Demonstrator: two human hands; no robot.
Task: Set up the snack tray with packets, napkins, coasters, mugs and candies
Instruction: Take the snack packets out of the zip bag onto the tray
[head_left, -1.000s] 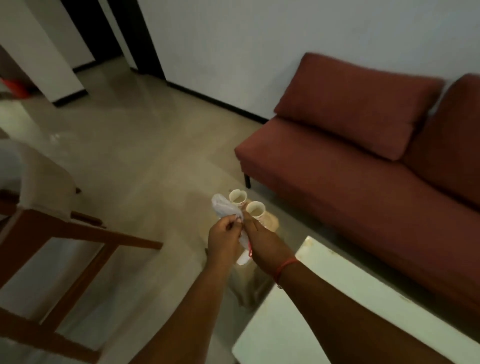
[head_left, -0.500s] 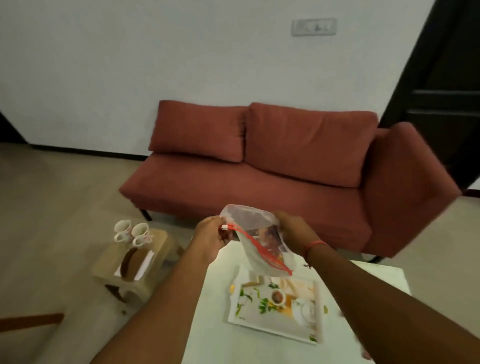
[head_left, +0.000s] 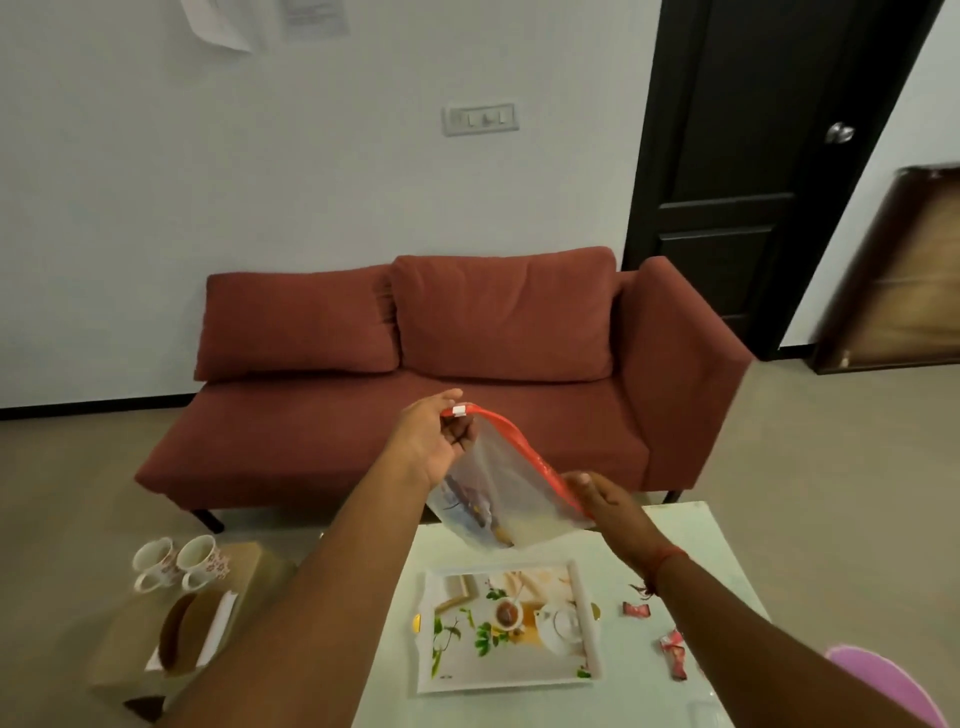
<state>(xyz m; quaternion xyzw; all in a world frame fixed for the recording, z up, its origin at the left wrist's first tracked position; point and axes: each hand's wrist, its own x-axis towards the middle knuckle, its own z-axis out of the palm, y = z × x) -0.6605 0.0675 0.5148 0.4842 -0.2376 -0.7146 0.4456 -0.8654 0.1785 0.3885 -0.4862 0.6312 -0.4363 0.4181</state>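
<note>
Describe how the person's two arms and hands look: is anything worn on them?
Both forearms are bare, with no sleeves in view. The right wrist carries a thin red thread band, with a small knot or loose ends hanging on its inner side. The left hand and the right hand have no gloves, and I see no rings or watch.

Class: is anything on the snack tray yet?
No, bare: the tray shows only its printed picture; the mugs stand on the side stool.

bag (head_left: 506, 499) - clear plastic, glossy | sofa (head_left: 415, 374) - matt cloth | 2 mugs (head_left: 179, 564) - glazed ceramic
</note>
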